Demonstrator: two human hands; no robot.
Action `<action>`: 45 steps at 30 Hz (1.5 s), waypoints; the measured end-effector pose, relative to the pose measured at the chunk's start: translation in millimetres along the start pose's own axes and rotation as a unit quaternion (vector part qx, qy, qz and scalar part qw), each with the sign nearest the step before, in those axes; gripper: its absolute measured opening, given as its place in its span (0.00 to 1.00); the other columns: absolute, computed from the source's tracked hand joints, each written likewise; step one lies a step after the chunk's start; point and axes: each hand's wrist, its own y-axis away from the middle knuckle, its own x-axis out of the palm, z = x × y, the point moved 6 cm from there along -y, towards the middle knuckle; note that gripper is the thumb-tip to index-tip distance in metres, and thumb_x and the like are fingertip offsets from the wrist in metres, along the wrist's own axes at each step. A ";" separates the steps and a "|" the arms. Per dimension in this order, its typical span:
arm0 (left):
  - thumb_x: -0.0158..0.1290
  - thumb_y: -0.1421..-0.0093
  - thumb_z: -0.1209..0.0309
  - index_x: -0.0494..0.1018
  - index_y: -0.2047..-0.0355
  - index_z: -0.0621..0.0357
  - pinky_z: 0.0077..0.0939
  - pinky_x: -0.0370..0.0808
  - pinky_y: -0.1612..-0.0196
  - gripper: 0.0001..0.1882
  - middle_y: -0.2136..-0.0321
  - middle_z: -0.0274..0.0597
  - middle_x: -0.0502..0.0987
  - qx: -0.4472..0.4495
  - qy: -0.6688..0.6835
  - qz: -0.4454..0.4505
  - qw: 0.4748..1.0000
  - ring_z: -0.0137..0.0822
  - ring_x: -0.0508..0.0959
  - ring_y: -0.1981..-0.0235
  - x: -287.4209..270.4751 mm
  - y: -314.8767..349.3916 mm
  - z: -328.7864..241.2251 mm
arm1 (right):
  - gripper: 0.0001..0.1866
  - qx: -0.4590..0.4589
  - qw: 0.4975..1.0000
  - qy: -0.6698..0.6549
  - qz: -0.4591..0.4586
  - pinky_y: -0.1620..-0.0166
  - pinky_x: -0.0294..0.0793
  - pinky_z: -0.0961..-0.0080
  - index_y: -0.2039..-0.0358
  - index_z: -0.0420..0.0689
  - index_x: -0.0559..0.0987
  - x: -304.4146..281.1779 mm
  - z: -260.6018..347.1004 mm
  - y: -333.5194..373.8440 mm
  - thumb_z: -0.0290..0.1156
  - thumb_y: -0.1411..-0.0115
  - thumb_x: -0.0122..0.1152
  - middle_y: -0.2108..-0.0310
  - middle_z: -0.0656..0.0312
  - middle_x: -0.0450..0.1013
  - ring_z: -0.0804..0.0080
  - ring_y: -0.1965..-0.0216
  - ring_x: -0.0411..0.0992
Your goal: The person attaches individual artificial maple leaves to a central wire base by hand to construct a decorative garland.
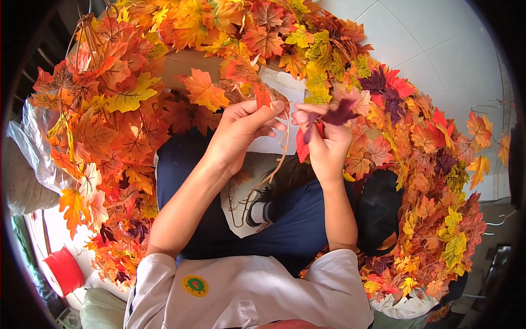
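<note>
While the left hand (239, 128) closes its fingers on the stem (271, 176), which trails below them, and the right hand (329, 146) pinches a purple leaf (341, 112), I expect both light, bendy, best gripped by the stalk.

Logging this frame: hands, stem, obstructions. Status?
Left hand pinching brown stem. Right hand holding dark purple leaf. Orange leaves heaped on both sides.

I watch through one head-worn fisheye, looking steeply down from close above: the wearer's shirt (230, 293) lies along my lower edge, the left hand (241, 130) and right hand (330, 143) sit near, just above centre, and the tiled floor (422, 44) shows farther off, upper right.
</note>
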 end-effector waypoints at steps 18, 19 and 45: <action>0.51 0.38 0.72 0.77 0.69 0.63 0.20 0.73 0.64 0.08 0.75 0.39 0.80 0.036 -0.072 0.060 0.995 0.26 0.78 0.72 5.9 6.1 -2.6 | 0.09 0.143 0.956 -0.252 0.050 0.60 0.74 0.79 0.64 0.33 0.81 9.2 -10.0 -2.4 0.28 0.40 0.62 0.67 0.57 0.79 0.74 0.67 0.76; 0.51 0.39 0.72 0.77 0.70 0.63 0.20 0.73 0.64 0.08 0.75 0.39 0.80 0.038 -0.076 0.058 0.995 0.26 0.78 0.72 5.7 6.3 -2.5 | 0.09 0.144 0.956 -0.252 0.051 0.60 0.74 0.79 0.64 0.33 0.81 9.0 -10.3 -2.0 0.28 0.40 0.62 0.67 0.57 0.79 0.74 0.67 0.76; 0.52 0.36 0.72 0.78 0.67 0.64 0.19 0.74 0.64 0.08 0.72 0.39 0.80 -0.003 -0.194 0.078 0.978 0.27 0.79 0.70 -5.5 20.7 0.2 | 0.07 0.206 0.955 -0.166 0.137 0.64 0.71 0.81 0.68 0.35 0.80 17.5 -17.7 10.4 0.26 0.42 0.65 0.72 0.64 0.76 0.81 0.71 0.72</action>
